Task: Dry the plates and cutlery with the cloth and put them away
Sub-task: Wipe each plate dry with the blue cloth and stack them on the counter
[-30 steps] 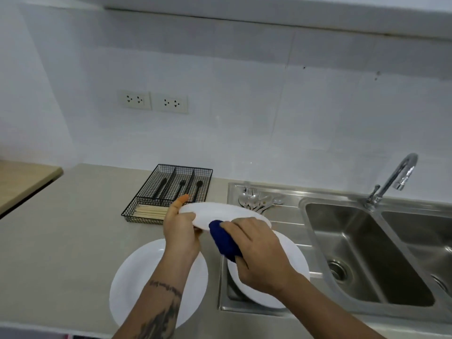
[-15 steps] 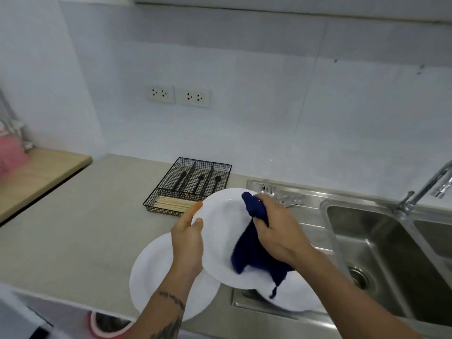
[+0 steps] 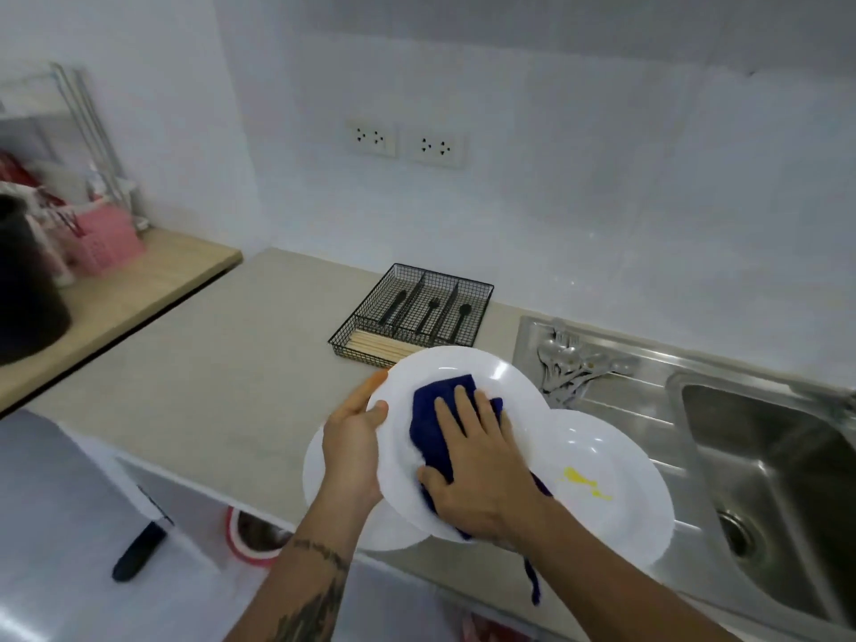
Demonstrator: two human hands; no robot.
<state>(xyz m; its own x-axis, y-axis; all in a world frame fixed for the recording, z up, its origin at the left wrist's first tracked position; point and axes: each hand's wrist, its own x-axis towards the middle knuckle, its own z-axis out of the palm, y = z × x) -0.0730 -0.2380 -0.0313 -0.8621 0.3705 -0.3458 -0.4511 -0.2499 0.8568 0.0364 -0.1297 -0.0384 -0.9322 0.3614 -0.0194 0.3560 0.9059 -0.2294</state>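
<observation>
The white plate (image 3: 463, 377) is held up, tilted toward the camera, above the front edge of the worktop (image 3: 222, 377), right where the worktop meets the steel drainboard (image 3: 620, 410). The left hand (image 3: 352, 451) grips its left rim, thumb curled over the front face and fingers behind. The right hand (image 3: 477, 461) lies flat with fingers spread, pressing the blue cloth (image 3: 433, 428) against the middle of the plate; a tail of cloth hangs down past the wrist.

Below it, a second plate (image 3: 393, 530) lies on the worktop at the front edge, mostly hidden by the held one. A third plate (image 3: 602, 484) with a yellow smear on it sits on the drainboard near its front edge, just right of the held plate.

Further back on the drainboard, near its back left corner, there's a pile of metal spoons and forks (image 3: 569, 363). The black wire cutlery tray (image 3: 412, 312) sits at the worktop's back edge against the wall, with black cutlery in the compartments and wooden chopsticks (image 3: 375, 347) along its front section. It's just behind the held plate.

Room-wise: the stretch of worktop left of the tray and plates is bare out to the wooden shelf (image 3: 153, 284). The sink basin (image 3: 778, 474) is on the right.
</observation>
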